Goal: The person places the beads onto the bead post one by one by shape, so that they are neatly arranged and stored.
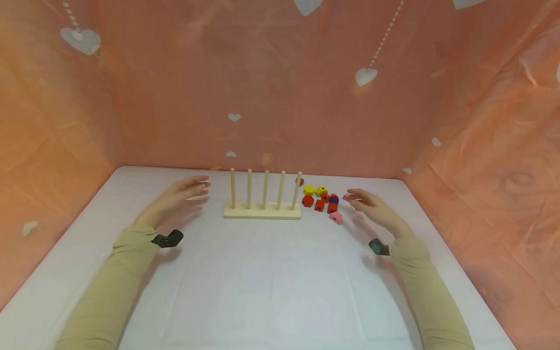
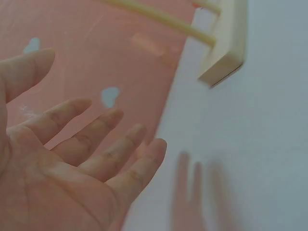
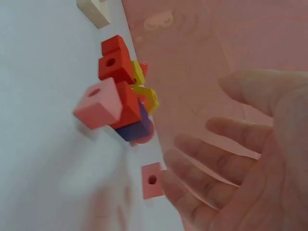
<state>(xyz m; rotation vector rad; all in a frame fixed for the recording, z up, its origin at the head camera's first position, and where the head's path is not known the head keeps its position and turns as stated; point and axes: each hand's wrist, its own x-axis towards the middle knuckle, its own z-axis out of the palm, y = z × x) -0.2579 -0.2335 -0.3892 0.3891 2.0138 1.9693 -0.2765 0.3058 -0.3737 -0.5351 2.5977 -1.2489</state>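
Observation:
My left hand (image 1: 183, 192) hovers over the table to the left of a wooden peg stand (image 1: 262, 213), its fingers spread and nothing in them; the left wrist view shows the bare palm (image 2: 53, 183). To the right of the pile of coloured beads, my right hand (image 1: 369, 204) is held above the table. In the right wrist view its fingers are extended and the palm holds nothing. A pink bead (image 3: 152, 180) with a hole lies just beyond its fingertips. Closer to the stand are another pink bead (image 3: 98, 103), a purple bead (image 3: 134, 129) and several red and yellow beads.
The stand carries several upright pegs (image 1: 249, 189). A red bead (image 1: 299, 181) lies behind its right end, beside yellow beads (image 1: 309, 189). Pink cloth with white hearts (image 1: 365, 76) walls the white table (image 1: 271, 282) at the back and sides.

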